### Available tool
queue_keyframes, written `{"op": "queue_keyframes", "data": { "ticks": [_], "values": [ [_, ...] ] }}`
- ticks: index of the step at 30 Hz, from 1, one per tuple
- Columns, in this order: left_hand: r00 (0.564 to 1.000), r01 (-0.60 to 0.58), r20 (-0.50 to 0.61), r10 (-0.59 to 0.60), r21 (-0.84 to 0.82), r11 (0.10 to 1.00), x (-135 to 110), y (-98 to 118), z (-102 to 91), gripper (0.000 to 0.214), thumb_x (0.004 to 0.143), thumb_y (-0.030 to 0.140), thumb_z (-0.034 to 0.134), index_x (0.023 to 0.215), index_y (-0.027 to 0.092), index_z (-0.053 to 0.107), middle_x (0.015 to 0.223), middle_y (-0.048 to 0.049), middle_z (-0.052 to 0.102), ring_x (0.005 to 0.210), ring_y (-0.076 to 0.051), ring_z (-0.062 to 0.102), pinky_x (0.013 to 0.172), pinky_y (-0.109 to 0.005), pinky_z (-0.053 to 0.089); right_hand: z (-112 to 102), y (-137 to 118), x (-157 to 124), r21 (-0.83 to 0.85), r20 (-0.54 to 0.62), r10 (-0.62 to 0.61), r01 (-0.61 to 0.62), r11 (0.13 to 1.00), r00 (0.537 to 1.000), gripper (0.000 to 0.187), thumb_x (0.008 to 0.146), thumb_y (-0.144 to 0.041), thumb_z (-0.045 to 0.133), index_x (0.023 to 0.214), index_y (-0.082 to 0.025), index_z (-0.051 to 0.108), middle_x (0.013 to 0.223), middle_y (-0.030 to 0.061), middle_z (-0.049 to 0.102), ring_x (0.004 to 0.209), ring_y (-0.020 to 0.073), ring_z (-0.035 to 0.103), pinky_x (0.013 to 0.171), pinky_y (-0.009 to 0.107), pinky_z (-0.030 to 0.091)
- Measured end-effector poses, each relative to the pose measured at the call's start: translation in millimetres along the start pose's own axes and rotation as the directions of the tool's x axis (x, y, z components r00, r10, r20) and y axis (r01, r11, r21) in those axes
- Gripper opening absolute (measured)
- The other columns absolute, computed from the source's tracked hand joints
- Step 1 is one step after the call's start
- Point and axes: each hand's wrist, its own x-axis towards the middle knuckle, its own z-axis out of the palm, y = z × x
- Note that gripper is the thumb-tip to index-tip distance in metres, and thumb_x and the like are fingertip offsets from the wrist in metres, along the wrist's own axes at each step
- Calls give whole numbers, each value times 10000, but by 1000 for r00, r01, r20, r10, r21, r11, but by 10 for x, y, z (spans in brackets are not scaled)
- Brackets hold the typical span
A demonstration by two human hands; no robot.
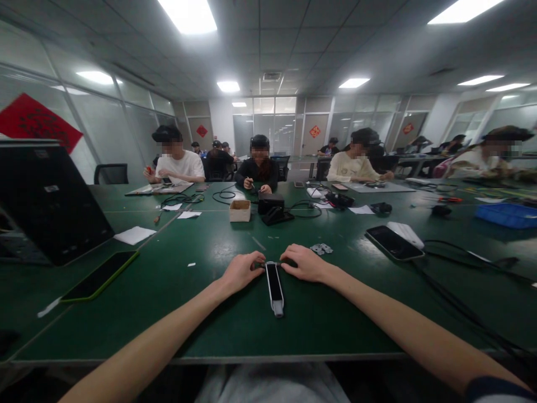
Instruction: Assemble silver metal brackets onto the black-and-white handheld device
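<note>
On the green table in front of me lies a slim pen-like device with a white rim, a long dark screen and a pale tip towards me. My left hand rests at the left of its far end, fingers curled and thumb close to the fingertips. Mirroring it, my right hand is at the right of that end, its fingers bent in a pinch. Whatever is between the fingertips is too small to make out. Several small grey metal pieces lie just beyond my right hand.
A green-edged phone and a black HP-marked case are at left. To the right lie a dark phone, cables and a blue tray. A small box stands ahead. Several people sit across the table.
</note>
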Motion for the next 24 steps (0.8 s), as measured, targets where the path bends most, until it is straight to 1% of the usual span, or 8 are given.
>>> {"op": "queue_keyframes", "data": {
  "ticks": [2,3,6,8,11,14,22,24],
  "values": [
    [1000,-2,14,2,33,999,-7,12,-24,276,792,220,646,1066,200,619,1024,-25,714,747,-166,630,723,-290,485,-120,95,-5,-121,-12,24,-26,992,1000,220,901,-314,539,1012,-168,661,999,101,644,926,220,571,834,361,454],
    [1000,-6,15,5,41,999,-12,18,-37,276,797,230,643,1070,198,618,1027,-28,708,751,-168,629,723,-291,484,-184,165,-16,-195,-22,62,-65,979,998,228,904,-310,532,1023,-163,659,1011,112,643,938,231,570,841,370,448],
    [1000,-14,8,14,46,999,-24,32,-65,269,801,246,638,1065,197,619,1015,-31,694,756,-169,625,723,-290,481,-353,421,-91,-411,-63,236,-241,879,970,222,901,-272,523,1015,-140,661,1022,154,641,965,270,567,826,380,442],
    [1000,-5,5,4,52,999,-28,41,-69,269,793,225,635,1060,198,616,1012,-30,691,742,-162,621,724,-287,480,-420,576,-157,-482,-61,342,-328,813,938,224,898,-285,536,1012,-141,664,1017,159,647,965,281,575,795,365,448],
    [1000,15,7,-15,68,998,-28,45,-59,293,781,201,630,1073,195,602,1026,-32,690,734,-157,620,728,-284,482,-448,710,-229,-517,22,442,-368,773,897,205,897,-294,539,986,-167,673,980,128,670,924,262,608,729,317,450],
    [1000,4,1,-4,72,997,-29,25,-43,304,790,224,626,1090,195,590,1035,-33,687,739,-160,624,723,-284,484,-439,729,-242,-519,89,476,-367,772,875,176,894,-223,512,907,-179,682,942,108,690,885,233,632,674,275,435],
    [1000,-21,-5,22,65,998,-26,-70,2,321,799,246,606,1115,197,584,1040,-34,684,763,-172,631,724,-296,486,-462,633,-205,-504,94,542,-429,750,835,214,908,-202,446,940,-149,651,929,146,690,831,252,652,638,286,418],
    [1000,-24,-4,24,71,997,-28,-68,1,331,792,243,603,1119,195,584,1037,-37,686,765,-176,632,730,-303,486,-467,608,-201,-518,76,530,-421,745,844,223,910,-204,437,931,-135,648,925,156,683,859,266,638,657,301,424]
  ]
}}
